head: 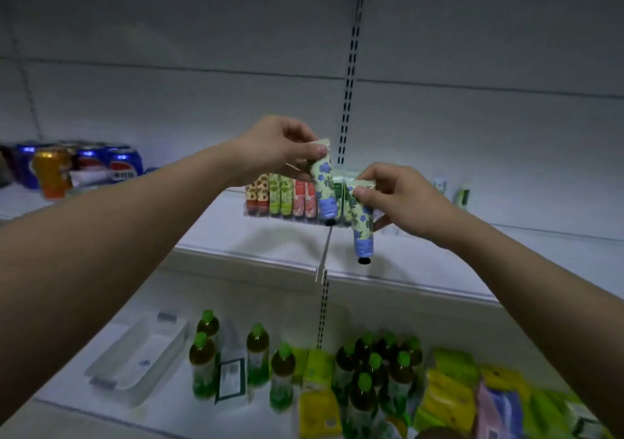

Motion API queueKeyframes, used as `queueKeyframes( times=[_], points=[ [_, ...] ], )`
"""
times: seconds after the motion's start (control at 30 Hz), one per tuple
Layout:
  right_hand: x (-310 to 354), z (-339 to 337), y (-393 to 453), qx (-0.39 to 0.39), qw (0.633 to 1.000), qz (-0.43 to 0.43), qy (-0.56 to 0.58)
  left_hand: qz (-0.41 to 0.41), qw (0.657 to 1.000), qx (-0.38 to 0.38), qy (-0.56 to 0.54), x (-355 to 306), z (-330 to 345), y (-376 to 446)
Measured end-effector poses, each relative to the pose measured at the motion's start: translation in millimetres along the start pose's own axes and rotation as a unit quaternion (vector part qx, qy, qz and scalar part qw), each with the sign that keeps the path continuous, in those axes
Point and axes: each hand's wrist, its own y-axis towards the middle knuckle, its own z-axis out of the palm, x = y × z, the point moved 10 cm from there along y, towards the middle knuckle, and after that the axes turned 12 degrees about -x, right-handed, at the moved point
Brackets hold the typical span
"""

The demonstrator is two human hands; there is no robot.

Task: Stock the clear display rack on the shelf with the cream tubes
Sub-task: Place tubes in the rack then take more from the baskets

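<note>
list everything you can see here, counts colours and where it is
held tubes: 2, pale green with blue flowers, black caps down; one in the left hand, one in the right hand
rack tubes: about 6 clearly seen, yellow, green and red pairs, upright in the clear rack on the middle shelf; more behind the held tubes, count unclear
cans: several, blue plus one orange, far left of the middle shelf
loose tubes: 2, pale, blurred, right on the middle shelf
bottles: about a dozen, green caps, lower shelf
clear tray: 1, lower shelf left
packets: several, yellow, green, pink, lower right
hands: left and right, each pinching a tube
</note>
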Motion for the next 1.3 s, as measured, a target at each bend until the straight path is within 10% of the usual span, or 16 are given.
queueKeyframes(
  times=[0.4,1.3],
  points=[
    [-45,-75,67,-0.059,0.984,-0.008,-0.167,0.05,0.991,-0.038,0.116,-14,62,69],
    [-159,-24,177,-0.07,0.964,-0.028,-0.255,0.072,0.976,-0.02,0.204,45,119,175]
  ],
)
